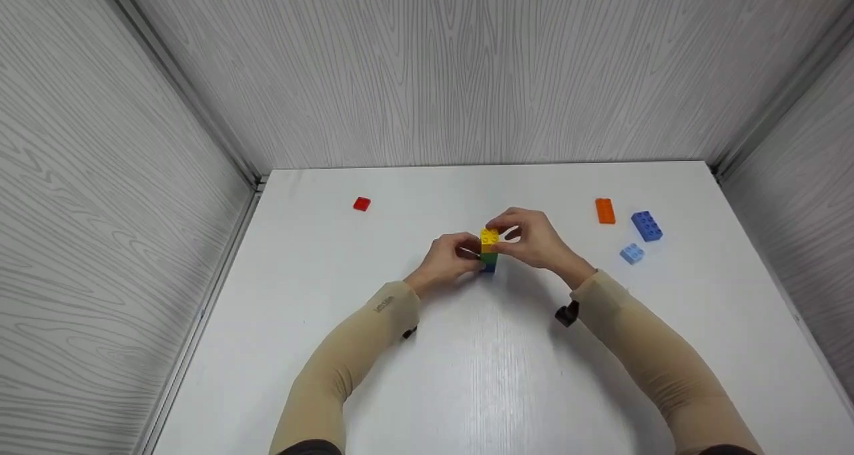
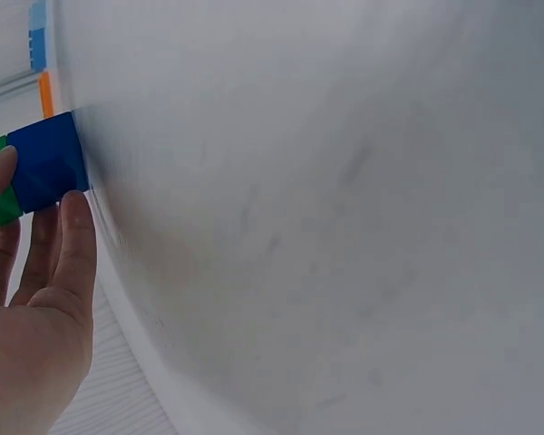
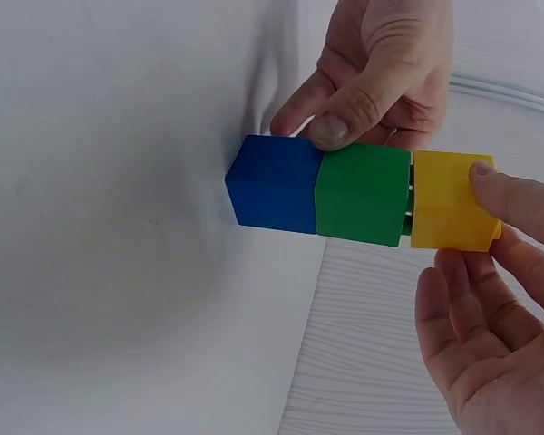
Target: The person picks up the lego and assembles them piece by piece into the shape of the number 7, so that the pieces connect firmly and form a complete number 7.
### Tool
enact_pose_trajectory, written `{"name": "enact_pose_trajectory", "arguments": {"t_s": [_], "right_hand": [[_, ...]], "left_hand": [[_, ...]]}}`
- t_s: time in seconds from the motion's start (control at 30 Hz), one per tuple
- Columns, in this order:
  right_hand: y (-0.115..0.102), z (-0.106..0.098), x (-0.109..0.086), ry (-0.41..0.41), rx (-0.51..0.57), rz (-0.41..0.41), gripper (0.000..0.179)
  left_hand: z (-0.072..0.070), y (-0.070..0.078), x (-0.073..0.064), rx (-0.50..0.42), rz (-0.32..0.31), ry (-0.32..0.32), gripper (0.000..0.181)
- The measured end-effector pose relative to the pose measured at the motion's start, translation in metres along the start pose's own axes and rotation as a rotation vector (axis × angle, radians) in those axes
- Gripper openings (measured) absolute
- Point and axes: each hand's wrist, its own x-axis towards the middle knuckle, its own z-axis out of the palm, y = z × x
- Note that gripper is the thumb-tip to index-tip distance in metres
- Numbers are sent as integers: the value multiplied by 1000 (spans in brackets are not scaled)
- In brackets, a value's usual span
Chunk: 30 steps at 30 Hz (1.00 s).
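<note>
A blue brick stands on the white table with a green brick joined on top of it. My left hand holds this pair from the left side, its thumb lying near the seam in the right wrist view. Above them a yellow brick is pinched between thumb and fingers of my right hand. A narrow gap shows the green brick's studs below the yellow one, so it is not pressed flush. In the left wrist view the yellow brick is out of frame.
A thin red piece lies at the back left of the table. To the right of my hands are an orange piece, a larger blue brick and a small light-blue brick. Wood-grain panels enclose the table's back and sides.
</note>
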Motion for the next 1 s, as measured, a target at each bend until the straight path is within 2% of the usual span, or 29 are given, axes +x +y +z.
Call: {"name": "enact_pose_trajectory", "arguments": {"t_s": [0.23, 0.37, 0.53, 0.7, 1.0], "right_hand": [[5, -4, 2, -4, 57, 88, 37], [11, -5, 5, -10, 90, 109, 38], [14, -5, 6, -3, 120, 104, 36], [10, -4, 6, -11, 101, 82, 35], [4, -1, 8, -26, 102, 104, 32]], "left_hand": [[0, 1, 1, 2, 2, -1, 40], [0, 0, 1, -9, 0, 4, 39], [1, 0, 1, -11, -1, 2, 38], [1, 0, 1, -1, -11, 5, 37], [-1, 1, 0, -15, -23, -4, 36]]}}
